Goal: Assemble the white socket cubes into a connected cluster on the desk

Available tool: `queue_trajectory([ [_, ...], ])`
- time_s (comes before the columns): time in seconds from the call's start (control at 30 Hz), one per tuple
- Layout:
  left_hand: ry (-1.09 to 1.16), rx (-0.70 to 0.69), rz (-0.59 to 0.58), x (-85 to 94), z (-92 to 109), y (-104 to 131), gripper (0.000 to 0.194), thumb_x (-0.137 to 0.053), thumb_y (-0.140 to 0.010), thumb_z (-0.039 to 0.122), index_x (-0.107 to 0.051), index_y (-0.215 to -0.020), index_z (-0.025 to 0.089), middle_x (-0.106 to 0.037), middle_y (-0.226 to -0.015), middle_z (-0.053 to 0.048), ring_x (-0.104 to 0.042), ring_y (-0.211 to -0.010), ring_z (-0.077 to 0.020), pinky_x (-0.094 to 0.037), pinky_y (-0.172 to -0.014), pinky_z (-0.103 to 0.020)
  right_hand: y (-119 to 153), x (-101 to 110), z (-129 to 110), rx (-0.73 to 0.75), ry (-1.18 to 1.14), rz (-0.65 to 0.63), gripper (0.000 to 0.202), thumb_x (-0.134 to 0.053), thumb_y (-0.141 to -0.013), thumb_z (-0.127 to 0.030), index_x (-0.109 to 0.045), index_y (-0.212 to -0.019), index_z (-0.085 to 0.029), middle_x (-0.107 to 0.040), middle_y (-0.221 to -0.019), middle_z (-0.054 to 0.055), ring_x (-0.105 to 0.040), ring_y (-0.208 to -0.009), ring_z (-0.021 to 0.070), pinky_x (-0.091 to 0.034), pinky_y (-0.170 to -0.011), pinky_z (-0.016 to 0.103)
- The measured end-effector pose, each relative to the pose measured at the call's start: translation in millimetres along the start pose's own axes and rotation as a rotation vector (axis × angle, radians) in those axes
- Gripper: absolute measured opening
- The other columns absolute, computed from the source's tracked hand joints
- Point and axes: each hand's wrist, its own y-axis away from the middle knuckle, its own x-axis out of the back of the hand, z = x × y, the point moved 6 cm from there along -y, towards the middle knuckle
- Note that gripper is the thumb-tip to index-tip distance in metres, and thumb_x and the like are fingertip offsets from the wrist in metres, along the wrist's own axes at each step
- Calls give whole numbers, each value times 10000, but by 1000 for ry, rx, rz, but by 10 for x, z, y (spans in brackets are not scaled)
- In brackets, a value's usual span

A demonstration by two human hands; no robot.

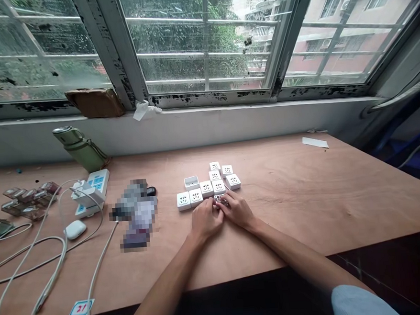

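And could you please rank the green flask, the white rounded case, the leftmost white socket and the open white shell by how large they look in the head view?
Largest to smallest:
1. Green flask
2. White rounded case
3. Leftmost white socket and open white shell: too alike in size to rank.

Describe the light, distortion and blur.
Head view: daylight enters through the windows; head view: the flask leans, likely wide-angle distortion; head view: pixel blocks mask a patch of table; head view: the sockets look clear, but the piece at the hands is too small to read.
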Motion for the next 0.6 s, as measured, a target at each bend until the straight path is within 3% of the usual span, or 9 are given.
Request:
queue_trajectory([
  [0.23, -22, 45, -22, -64, -87, -46, 89, -503, -902, 253, -577, -912, 206, -668, -891, -42, -624, -797, -184, -397, -641, -272, -28, -34, 34, -24, 6, -54, 75, -553, -929, -249, -612, -958, -213, -636, -1012, 64, -635, -891, 188, -530, -752, 293],
  [0.4, -35, 62, -6, -77, -111, -52, 118, -488, -922, 282, -579, -937, 208, -669, -871, -35, -624, -773, -177, -401, -637, -275, -14, -17, 22, -10, 23, -70, 228, -501, -911, -156, -585, -1117, -205, -641, -1074, 82, -624, -958, 201, -536, -788, 305],
  [0.5, -30, 81, 25, -50, -112, -29, 138, -529, -893, 291, -560, -996, 205, -664, -858, -34, -621, -756, -175, -405, -627, -271, -3, 6, 32, -30, 56, -52, 296, -482, -864, -100, -565, -1136, -182, -654, -1028, 89, -608, -936, 212, -530, -769, 315],
  [0.6, -53, 65, 37, -32, -89, -10, 91, -545, -873, 280, -549, -916, 200, -655, -826, -32, -611, -754, -178, -404, -633, -274, 2, 25, 44, -49, 110, -31, 310, -476, -818, -71, -565, -1102, -159, -660, -979, 93, -590, -900, 223, -513, -740, 321],
])
